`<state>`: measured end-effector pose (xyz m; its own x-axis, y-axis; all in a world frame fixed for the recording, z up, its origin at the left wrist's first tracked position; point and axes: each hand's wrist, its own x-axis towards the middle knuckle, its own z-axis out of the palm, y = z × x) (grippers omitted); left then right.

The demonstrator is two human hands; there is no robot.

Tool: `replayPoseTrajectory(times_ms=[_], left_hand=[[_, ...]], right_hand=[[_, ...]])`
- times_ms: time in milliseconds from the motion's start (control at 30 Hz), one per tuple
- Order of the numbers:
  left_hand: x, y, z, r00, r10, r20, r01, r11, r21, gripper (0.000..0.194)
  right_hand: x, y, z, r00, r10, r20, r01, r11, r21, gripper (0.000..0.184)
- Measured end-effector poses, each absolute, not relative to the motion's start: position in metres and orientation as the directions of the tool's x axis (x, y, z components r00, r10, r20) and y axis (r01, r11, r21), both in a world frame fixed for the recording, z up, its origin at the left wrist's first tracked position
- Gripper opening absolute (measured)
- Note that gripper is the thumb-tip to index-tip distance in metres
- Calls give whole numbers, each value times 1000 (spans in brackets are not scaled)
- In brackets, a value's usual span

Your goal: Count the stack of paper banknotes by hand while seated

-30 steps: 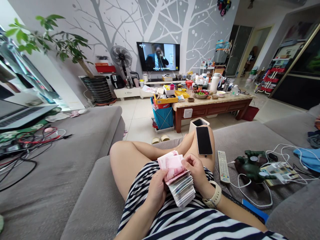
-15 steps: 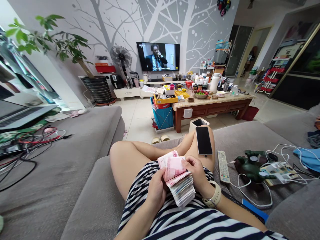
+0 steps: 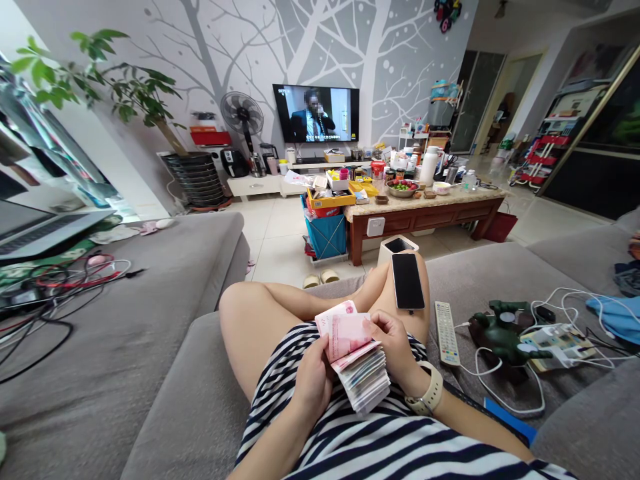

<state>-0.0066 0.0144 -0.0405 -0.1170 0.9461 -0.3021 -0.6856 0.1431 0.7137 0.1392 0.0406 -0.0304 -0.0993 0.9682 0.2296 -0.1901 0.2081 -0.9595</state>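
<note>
The front pink banknote [image 3: 349, 335] has just been spread flatter between the hands, so more of its printed face is exposed above the folded stack of banknotes [image 3: 365, 381]. The stack's near left side is gripped by the left hand [image 3: 314, 377], while the front note's upper right corner is pinched by the right hand [image 3: 393, 341]; both are held over the striped garment [image 3: 280, 377] on the lap.

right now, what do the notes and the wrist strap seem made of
Notes: probably matte paper, going by the thin layered edges and soft bend.
Wrist strap: smooth, likely silicone or rubber, from its even cream colour; leather is possible.
</note>
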Motion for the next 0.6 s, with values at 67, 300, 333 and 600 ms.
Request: replayPoseTrajectory(times_ms=[67, 300, 333, 600], left_hand=[[-6, 14, -39, -123, 949, -291, -672, 136, 728, 19], [-6, 15, -36, -107, 957, -270, -653, 137, 745, 16], [-6, 15, -36, -110, 956, -273, -652, 138, 746, 16], [-7, 15, -36, -106, 952, -286, -649, 152, 745, 15]], right_hand=[[139, 40, -30, -104, 967, 232, -200, 208, -957, 29], [138, 39, -26, -113, 967, 227, -250, 193, -949, 26], [138, 39, -25, -112, 968, 225, -250, 192, -949, 26], [138, 39, -24, -115, 967, 229, -250, 195, -948, 31]])
